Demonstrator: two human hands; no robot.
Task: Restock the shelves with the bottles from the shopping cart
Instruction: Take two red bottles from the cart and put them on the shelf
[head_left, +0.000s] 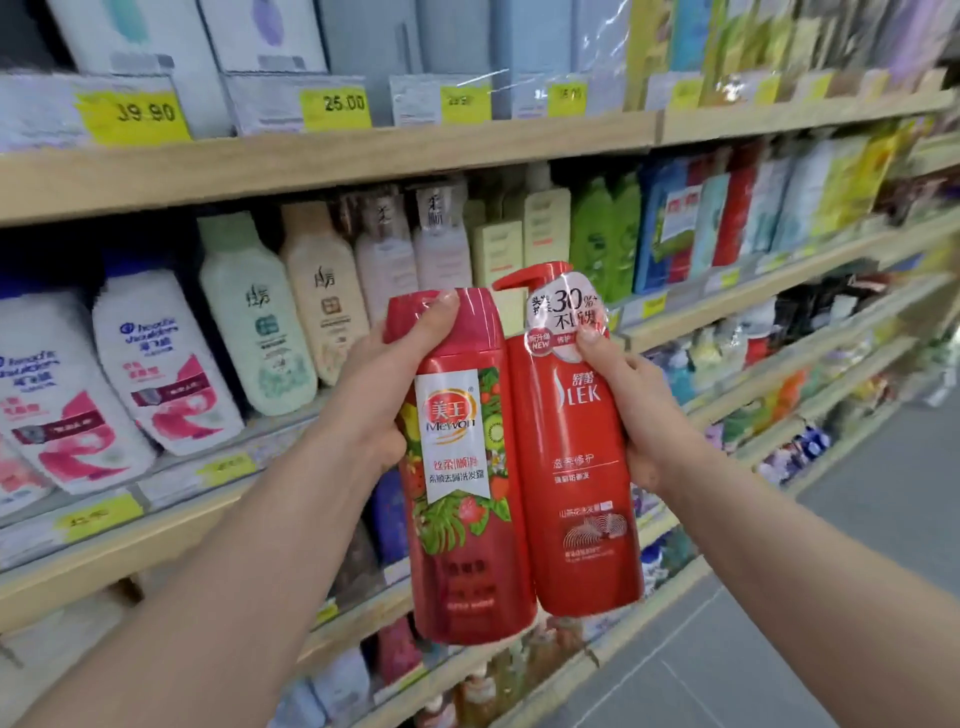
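Both hands are full here. The left hand (384, 384) is wrapped around the upper part of a dark red Mewon bottle (467, 467), thumb reaching up across the flat cap, the rest of the fingers curled round behind it. The right hand (634, 415) grips the brighter red SLEK pump bottle (576, 467) from the right side, thumb pressed on the clear promo sticker just under the pump head. The two bottles are held upright side by side in the middle of the frame, touching along their sides, in front of the shelves and not on any of them.

Behind them, on the left half of the frame, the wooden shelf (311, 166) runs across with yellow price tags (140, 117) along its edge. Below it sit white Head & Shoulders bottles (161, 364) at far left, then a pale green bottle (254, 317) and a cream bottle (324, 291) next to it. Green bottles (605, 234) show just above the pump, further back. Right side of the frame is more shelving running away, pretty blurry, with grey floor (857, 519) at lower right.
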